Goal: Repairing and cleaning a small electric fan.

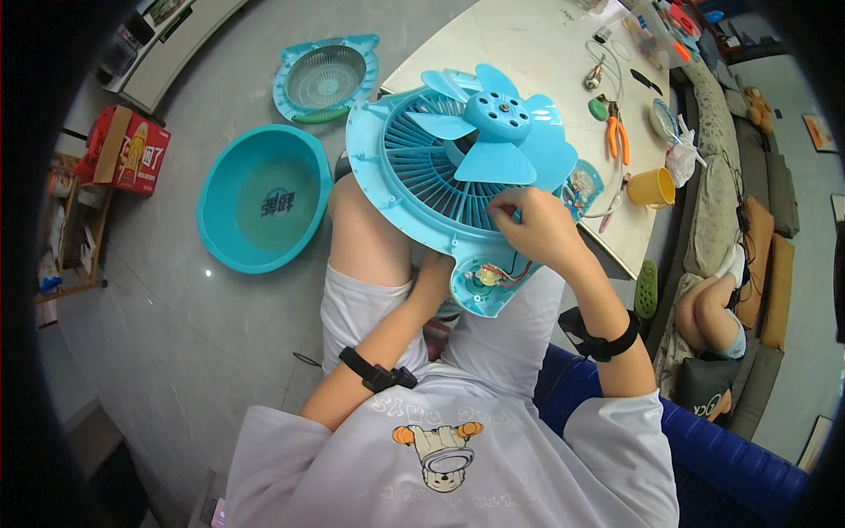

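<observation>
A turquoise fan housing [370, 150] with a radial grille and blades [493, 163] rests over my lap and the table's near edge. My right hand [524, 220] has its fingers curled at the grille's lower right; whatever they pinch, if anything, is hidden. My left hand [436, 273] reaches under the housing, its fingers out of sight. Below my right hand, the housing's lower section [475, 299] holds a small circuit board [488, 275] with red and pale wires. More small parts [582, 185] lie in a turquoise piece at the right of the housing.
A white table [634, 238] bears orange-handled pliers [616, 141], cables and a yellow cup [651, 185]. On the floor stand a turquoise basin [224, 198] and a grille cover [289, 84]. A red box [145, 158] is left; a person [704, 317] lies on the sofa [753, 202] at right.
</observation>
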The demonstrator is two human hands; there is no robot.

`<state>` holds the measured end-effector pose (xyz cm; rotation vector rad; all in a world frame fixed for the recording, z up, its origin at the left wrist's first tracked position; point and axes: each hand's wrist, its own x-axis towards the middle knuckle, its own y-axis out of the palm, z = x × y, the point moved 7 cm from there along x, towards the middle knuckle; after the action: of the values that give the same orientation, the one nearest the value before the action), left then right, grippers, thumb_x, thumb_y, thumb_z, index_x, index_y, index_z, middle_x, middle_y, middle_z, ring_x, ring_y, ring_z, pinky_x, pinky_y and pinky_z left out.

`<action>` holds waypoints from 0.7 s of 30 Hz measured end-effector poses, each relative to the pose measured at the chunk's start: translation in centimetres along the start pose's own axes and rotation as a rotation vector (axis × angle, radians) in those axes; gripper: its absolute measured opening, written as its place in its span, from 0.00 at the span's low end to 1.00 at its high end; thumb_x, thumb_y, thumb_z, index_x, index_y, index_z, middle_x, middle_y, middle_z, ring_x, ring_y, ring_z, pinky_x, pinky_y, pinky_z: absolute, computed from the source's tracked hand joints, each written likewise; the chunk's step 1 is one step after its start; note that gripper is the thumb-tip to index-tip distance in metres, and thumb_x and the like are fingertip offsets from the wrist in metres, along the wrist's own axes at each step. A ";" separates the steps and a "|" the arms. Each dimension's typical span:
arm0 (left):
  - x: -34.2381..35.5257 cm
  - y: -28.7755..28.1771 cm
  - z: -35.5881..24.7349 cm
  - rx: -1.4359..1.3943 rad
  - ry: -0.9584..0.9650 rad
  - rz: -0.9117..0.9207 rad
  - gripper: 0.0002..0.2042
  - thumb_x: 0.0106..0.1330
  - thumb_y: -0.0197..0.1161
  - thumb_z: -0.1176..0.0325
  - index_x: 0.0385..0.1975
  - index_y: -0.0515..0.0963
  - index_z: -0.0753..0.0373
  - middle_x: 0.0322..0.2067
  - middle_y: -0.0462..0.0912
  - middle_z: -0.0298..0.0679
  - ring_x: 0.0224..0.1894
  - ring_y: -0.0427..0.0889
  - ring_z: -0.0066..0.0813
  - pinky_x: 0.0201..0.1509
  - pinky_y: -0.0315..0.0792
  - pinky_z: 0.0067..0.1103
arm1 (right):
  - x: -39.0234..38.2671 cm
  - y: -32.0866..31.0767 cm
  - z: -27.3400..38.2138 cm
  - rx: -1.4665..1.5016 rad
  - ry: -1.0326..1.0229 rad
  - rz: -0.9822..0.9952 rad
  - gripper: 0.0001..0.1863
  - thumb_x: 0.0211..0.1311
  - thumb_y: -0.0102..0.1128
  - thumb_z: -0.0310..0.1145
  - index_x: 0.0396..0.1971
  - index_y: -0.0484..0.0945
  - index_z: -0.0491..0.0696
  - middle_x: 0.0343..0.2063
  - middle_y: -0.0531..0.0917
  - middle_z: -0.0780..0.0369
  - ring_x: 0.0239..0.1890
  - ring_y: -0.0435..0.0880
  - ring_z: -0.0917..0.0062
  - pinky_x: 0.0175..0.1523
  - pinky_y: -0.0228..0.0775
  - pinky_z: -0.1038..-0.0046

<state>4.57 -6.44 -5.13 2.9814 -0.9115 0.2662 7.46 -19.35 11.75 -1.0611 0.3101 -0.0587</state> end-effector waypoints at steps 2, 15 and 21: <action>0.7 0.4 -0.2 -0.671 -0.569 -0.011 0.13 0.66 0.55 0.68 0.47 0.72 0.66 0.41 0.78 0.41 0.42 0.78 0.26 0.46 0.73 0.24 | 0.3 0.6 -0.6 -0.082 -0.023 0.073 0.10 0.52 0.57 0.34 0.30 0.85 0.48 0.25 0.84 0.56 0.29 0.83 0.60 0.37 0.75 0.65; 1.8 1.9 -1.9 -1.149 -0.763 0.026 0.12 0.71 0.49 0.62 0.43 0.73 0.64 0.39 0.80 0.39 0.39 0.80 0.25 0.42 0.77 0.23 | 1.2 1.5 -0.8 -0.062 0.044 0.114 0.10 0.47 0.65 0.33 0.32 0.85 0.49 0.27 0.84 0.60 0.31 0.83 0.69 0.38 0.75 0.71; 2.3 1.3 -2.3 -1.234 -0.726 -0.049 0.20 0.71 0.48 0.53 0.47 0.72 0.65 0.42 0.80 0.41 0.41 0.81 0.28 0.43 0.77 0.25 | 1.9 1.7 -0.6 0.078 -0.035 0.119 0.11 0.45 0.65 0.32 0.31 0.85 0.47 0.30 0.85 0.59 0.32 0.84 0.69 0.39 0.75 0.71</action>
<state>5.34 -8.68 -2.53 1.8552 -0.6143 -1.0337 8.97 -19.44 9.61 -0.9635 0.3361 0.0536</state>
